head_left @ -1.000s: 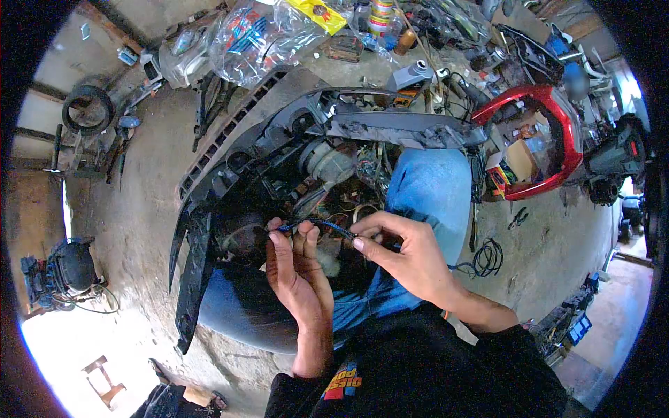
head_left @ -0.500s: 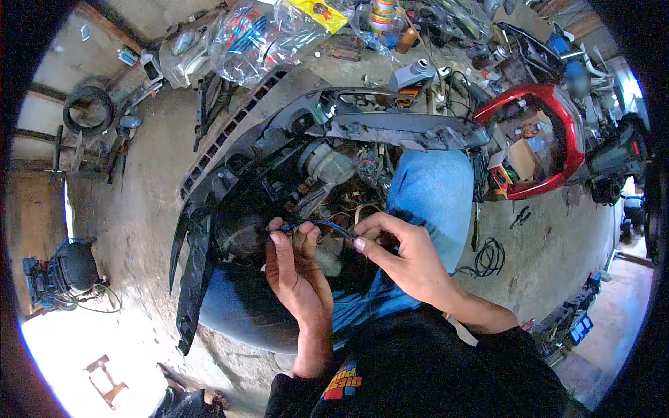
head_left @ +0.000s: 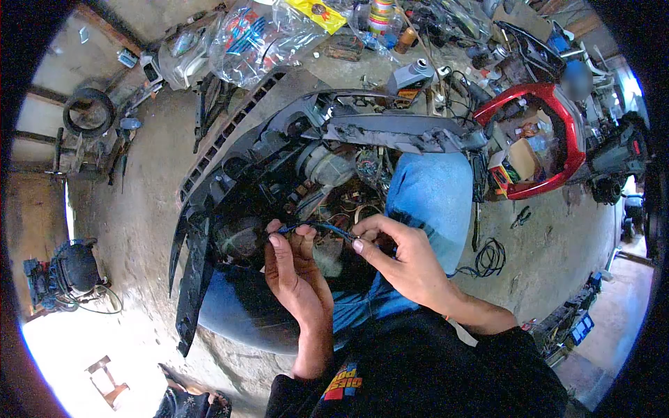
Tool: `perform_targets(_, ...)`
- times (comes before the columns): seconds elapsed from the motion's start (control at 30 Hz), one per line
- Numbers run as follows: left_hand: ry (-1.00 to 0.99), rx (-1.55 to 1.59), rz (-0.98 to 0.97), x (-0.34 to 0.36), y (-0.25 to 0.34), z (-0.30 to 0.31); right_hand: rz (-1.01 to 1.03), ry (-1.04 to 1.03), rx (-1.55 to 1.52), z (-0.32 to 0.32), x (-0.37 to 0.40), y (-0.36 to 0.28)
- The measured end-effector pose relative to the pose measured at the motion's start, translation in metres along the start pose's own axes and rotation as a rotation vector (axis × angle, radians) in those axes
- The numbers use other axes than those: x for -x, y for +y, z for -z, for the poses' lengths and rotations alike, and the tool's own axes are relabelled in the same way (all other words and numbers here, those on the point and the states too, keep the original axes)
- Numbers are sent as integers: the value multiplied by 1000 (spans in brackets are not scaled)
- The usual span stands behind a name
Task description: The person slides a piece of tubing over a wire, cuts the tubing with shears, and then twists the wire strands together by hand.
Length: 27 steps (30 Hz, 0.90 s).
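Note:
A thin dark-blue cable point(head_left: 327, 226) stretches between my two hands, bowed slightly upward. My left hand point(head_left: 296, 268) pinches one stretch of it between thumb and fingers. The other end is gripped by the thumb and fingertips of my right hand point(head_left: 401, 258). Behind them lies a large dark plastic car bumper point(head_left: 237, 164), resting across my lap. A round grey lamp housing point(head_left: 329, 166) and tangled wires point(head_left: 369, 167) show within its curve. The fingers hide the cable's ends.
A red ring-shaped trim piece point(head_left: 575, 143) lies at the right, near pliers point(head_left: 520, 217) and a coiled black cable point(head_left: 490, 258) on the floor. Plastic bags point(head_left: 254, 45) and a grey oil bottle point(head_left: 411, 76) are at the back. A tyre point(head_left: 88, 112) leans far left.
Both hands stay almost in place, still holding the cable. The view has shifted very slightly, and a dark patterned cloth at the lower left shows a little more.

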<state>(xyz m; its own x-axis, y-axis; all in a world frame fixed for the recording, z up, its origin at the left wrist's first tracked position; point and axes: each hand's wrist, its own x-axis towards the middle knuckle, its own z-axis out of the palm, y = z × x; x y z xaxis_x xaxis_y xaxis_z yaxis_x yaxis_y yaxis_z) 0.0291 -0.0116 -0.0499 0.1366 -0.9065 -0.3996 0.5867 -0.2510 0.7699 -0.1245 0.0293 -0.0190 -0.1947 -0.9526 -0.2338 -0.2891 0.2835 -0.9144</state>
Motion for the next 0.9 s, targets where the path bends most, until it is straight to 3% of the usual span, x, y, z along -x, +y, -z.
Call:
perform_targets(0.23, -16, -12, -16, -1, -1, 0, -44, -31, 52, 2, 2, -10)
perform_targets(0.43, 95, -87, -73, 1, 1, -12, -20, -12, 50, 0, 2, -1)
perform_targets(0.67, 9, -125, -65, -1, -1, -3, -76, -12, 42, 2, 0, -12)
perform_targets(0.77, -2, -153, -68, -2, -1, -1, 65, 41, 51, -3, -2, 5)
perform_targets(0.9, -15, -140, -99, -4, -4, -4, 88, 51, 50, -4, -3, 7)
